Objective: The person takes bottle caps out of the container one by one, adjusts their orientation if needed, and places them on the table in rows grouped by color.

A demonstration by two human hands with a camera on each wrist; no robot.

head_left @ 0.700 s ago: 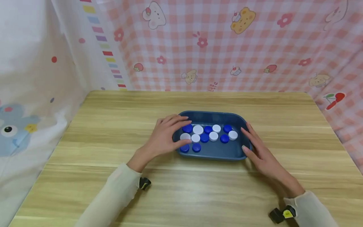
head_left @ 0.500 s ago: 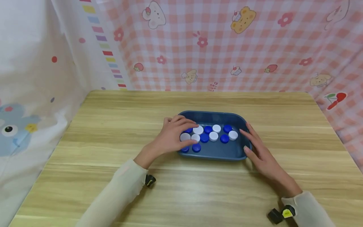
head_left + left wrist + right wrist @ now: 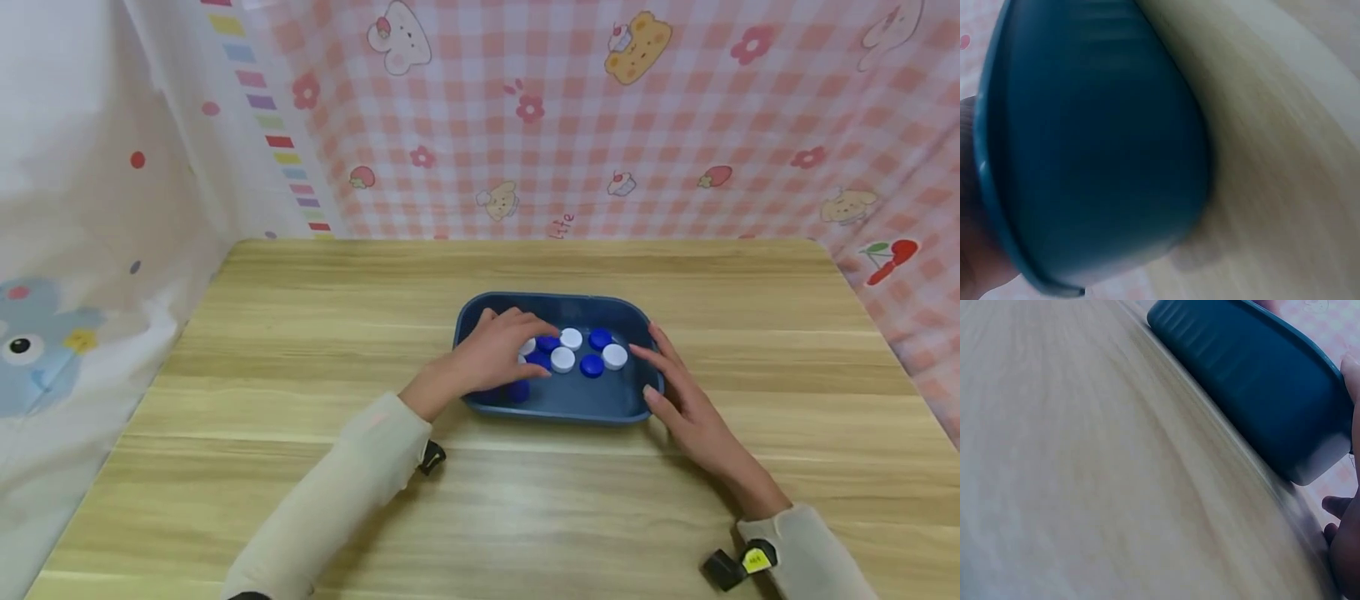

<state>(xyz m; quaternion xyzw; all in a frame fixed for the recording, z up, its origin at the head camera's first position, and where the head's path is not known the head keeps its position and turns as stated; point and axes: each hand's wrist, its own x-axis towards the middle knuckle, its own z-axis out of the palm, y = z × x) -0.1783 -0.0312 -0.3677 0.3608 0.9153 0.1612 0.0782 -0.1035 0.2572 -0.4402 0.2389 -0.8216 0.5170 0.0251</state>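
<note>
In the head view a dark blue tray (image 3: 562, 417) stands on the table, holding several round plastic pieces that look like caps. White pieces (image 3: 615, 357) and blue pieces (image 3: 592, 366) lie mixed in it. My left hand (image 3: 498, 354) reaches over the left part, hiding some pieces, thumb and index finger apart with nothing seen pinched. My right hand (image 3: 686, 417) is at the right end, index finger and thumb over the rim, fingers fairly straight. Outside the tray wall (image 3: 1260, 381), its lower fingers (image 3: 1335, 506) show in the right wrist view. The left wrist view shows mostly the tray wall (image 3: 1104, 137).
The wooden tabletop (image 3: 562, 508) extends on all sides of the tray. Behind it hangs a pink checked cloth (image 3: 465, 108), and a white printed cloth (image 3: 67, 108) hangs at the left. Each wrist carries a small black camera device, such as the right one (image 3: 726, 569).
My left hand has moved right, from the tray's left end to over the pieces, covering more of them. My right hand has barely shifted, and the tray and visible pieces stay in place.
</note>
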